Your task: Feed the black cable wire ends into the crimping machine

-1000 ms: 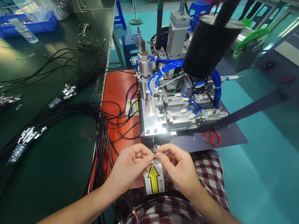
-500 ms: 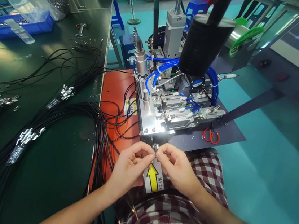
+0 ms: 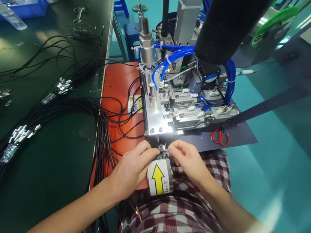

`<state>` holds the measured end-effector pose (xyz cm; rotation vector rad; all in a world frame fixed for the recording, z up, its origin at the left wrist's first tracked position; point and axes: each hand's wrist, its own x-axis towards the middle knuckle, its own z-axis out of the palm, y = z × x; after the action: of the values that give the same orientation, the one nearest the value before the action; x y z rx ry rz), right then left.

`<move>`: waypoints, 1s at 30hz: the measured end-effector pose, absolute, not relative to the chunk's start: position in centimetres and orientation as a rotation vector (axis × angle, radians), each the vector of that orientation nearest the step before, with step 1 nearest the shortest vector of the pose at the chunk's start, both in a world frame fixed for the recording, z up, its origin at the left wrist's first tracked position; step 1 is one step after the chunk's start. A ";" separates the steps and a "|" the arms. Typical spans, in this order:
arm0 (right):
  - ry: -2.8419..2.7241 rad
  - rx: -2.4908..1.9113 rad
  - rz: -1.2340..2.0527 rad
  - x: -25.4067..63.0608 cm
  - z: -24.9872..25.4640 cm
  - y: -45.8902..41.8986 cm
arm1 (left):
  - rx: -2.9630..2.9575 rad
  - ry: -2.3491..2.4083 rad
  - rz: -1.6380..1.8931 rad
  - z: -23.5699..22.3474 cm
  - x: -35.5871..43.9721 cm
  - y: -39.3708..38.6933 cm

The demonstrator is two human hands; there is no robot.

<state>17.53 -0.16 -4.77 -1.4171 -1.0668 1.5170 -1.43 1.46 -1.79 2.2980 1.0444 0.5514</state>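
Note:
My left hand pinches what looks like the end of a black cable at the front of the bench machine. Facing it, my right hand is closed in a pinch on thin wires at that cable's tip; the fingertips hide most of them. Both hands are over a small metal fixture, just beyond a white plate with a yellow arrow. Left of my hands, a bundle of black cables runs over the orange-red board.
Red-handled scissors lie on the grey base at right. Cable bundles with shiny metal connectors cover part of the dark green table. A blue bin stands at back left. A black duct hangs above the machine.
Both hands have moved slightly forward, onto the fixture. My left hand has turned palm down, and the fingertips are a little farther apart. The camera view has shifted down and closer.

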 end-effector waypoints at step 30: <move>-1.014 -1.398 1.548 17.1 -6.0 0.4 | 2.812 1.110 0.295 -2.7 -1.3 1.8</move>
<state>17.07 0.43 -6.01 -1.3976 -1.0135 1.5483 -1.27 1.80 -2.72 2.8119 1.1102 0.2953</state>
